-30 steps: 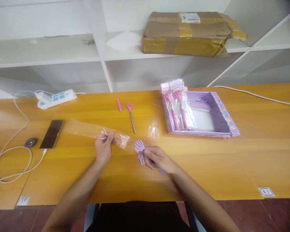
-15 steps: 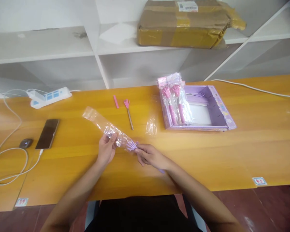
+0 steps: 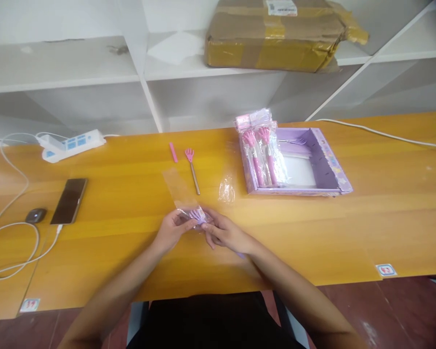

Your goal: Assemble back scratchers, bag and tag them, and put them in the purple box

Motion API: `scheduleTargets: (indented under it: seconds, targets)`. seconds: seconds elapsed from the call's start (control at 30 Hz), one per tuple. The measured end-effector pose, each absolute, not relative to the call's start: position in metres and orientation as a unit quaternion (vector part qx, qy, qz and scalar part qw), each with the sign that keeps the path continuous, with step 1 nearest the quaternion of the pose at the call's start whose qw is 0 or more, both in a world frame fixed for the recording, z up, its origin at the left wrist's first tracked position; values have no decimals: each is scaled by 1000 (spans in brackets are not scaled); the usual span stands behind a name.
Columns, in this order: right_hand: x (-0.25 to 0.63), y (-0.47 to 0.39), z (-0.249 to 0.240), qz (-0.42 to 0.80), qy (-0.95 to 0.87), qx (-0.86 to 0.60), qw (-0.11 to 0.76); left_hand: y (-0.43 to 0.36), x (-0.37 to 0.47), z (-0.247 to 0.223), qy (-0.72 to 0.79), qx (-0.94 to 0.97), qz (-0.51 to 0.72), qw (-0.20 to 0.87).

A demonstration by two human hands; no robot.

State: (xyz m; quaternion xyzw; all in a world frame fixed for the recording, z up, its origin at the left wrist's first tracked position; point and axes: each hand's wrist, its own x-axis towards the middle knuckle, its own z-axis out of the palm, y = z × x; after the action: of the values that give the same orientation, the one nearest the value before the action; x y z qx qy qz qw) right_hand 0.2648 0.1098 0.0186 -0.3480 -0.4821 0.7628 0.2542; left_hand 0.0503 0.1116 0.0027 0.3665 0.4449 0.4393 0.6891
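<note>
My left hand pinches a clear plastic sleeve, whose free end sticks up and to the left. Inside the sleeve's near end is the head of a purple hand-shaped scratcher. My right hand grips this scratcher just below its head; the end of its handle shows under my wrist. Beyond my hands lie a pink-headed scratcher with a bare metal rod and a separate pink tube. A crumpled clear wrapper rests to their right.
A purple tray box at the right holds wrapped pink scratchers. At the left are a phone, a dark mouse-like object, white cables and a power strip. A taped carton sits on the shelf behind.
My left hand has moved right, close to my right hand, and the sleeve has swung more upright and bunched around the purple head. My right hand has hardly moved.
</note>
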Motion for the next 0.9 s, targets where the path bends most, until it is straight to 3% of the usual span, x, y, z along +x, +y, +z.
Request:
scheduleTargets:
  seconds: [0.1,0.3,0.6,0.9]
  targets:
    - [267,110,21,759,-481,-351,264,112,51,5,452,350,461,678]
    - [279,114,35,696,-571,-372,228,140,27,23,442,278,618,588]
    - [262,106,21,657,-589,-402,245,112,51,-8,464,369,467,656]
    - [273,111,30,715,-502,-392,289,134,36,13,461,280,563,626]
